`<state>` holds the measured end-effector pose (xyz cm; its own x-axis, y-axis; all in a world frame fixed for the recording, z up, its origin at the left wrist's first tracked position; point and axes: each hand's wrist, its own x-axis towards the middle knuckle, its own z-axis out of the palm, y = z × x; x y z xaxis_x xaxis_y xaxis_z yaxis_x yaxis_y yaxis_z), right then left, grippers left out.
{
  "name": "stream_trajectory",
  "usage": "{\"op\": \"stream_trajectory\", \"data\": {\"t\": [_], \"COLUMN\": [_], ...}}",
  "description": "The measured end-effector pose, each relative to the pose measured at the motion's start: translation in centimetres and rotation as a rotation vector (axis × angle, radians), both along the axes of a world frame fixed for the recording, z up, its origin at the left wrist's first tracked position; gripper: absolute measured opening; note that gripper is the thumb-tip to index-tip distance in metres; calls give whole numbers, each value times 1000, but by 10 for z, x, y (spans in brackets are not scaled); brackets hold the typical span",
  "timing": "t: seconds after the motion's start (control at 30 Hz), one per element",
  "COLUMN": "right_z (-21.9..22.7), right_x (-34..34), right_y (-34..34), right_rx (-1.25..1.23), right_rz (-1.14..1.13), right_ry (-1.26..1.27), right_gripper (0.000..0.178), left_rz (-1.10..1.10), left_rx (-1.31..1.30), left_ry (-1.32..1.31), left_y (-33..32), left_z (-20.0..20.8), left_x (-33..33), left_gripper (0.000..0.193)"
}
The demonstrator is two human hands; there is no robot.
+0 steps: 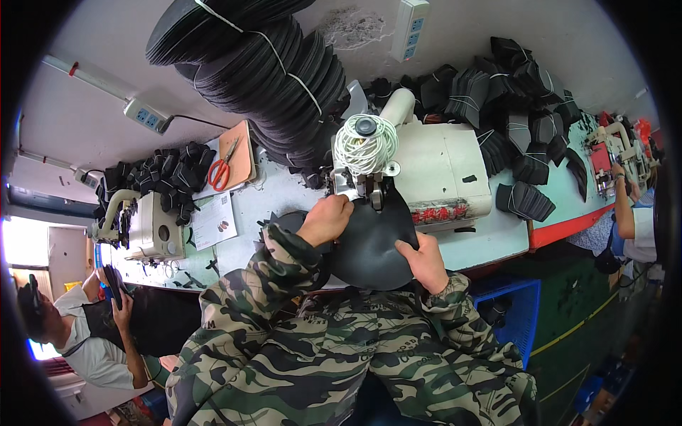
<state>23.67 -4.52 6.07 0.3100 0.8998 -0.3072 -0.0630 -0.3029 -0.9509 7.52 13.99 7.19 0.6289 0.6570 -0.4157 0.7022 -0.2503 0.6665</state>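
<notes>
Black sheet (369,252) at frame centre, between hands, upper edge at machine foot (377,201); long axis unclear. Left hand (327,219), nearer foot, curled at upper-left edge, grip hidden; right hand (428,264) pinches right edge, thumb on top.

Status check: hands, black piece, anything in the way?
Left hand at black piece, upper left. Right hand gripping its right edge. Machine head partly hides far edge.

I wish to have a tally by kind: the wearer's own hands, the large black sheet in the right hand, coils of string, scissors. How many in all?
Hands: 2 (left hand, right hand)
Large black sheet: 1
Coil of white string: 1
Scissors: 1
Total: 5
</notes>
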Motion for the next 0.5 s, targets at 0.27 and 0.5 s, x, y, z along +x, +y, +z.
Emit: {"op": "stream_trajectory", "data": {"t": [0.27, 0.5], "right_z": [1, 71], "right_x": [-26, 6], "right_y": [-20, -19], "right_rx": [-38, 90], "right_rz": [-47, -299], "right_ry": [486, -50], "right_gripper": [18, 25], "left_rz": [-127, -114], "left_rx": [-117, 351], "left_ry": [102, -89], "left_y": [27, 56], "left_z": [-2, -4], "left_x": [29, -30], "left_gripper": [30, 28]}}
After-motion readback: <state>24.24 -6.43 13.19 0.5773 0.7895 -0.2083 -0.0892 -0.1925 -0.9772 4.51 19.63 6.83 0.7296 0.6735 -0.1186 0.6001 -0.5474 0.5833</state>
